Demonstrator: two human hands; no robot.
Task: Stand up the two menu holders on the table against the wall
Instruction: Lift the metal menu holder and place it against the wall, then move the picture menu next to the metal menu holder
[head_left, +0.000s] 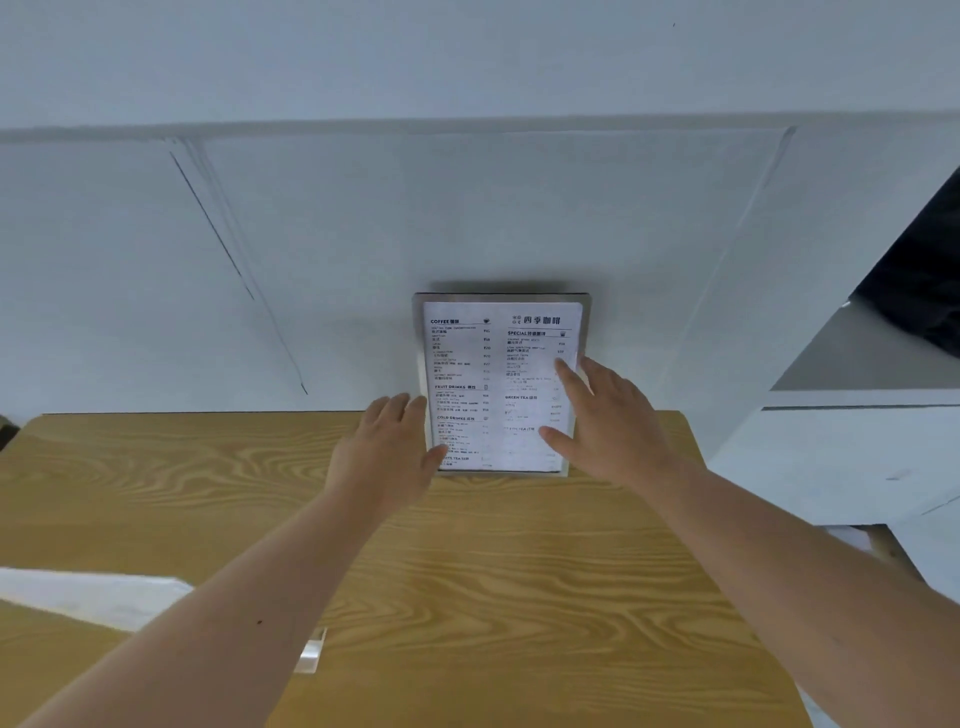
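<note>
Head view — both hands' grip open beside upright menu holder (498, 384); second holder (78, 592) half-hidden under left forearm.

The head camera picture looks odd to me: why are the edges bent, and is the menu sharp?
Head view: wide-angle lens bows the wall seams and table edge; menu holder headings are readable, small print blurs; its lower right is washed out by glare.

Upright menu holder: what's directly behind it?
The white wall rises behind the menu holder, which stands on the wooden table. The holder covers the contact, so whether it touches cannot be seen.
</note>
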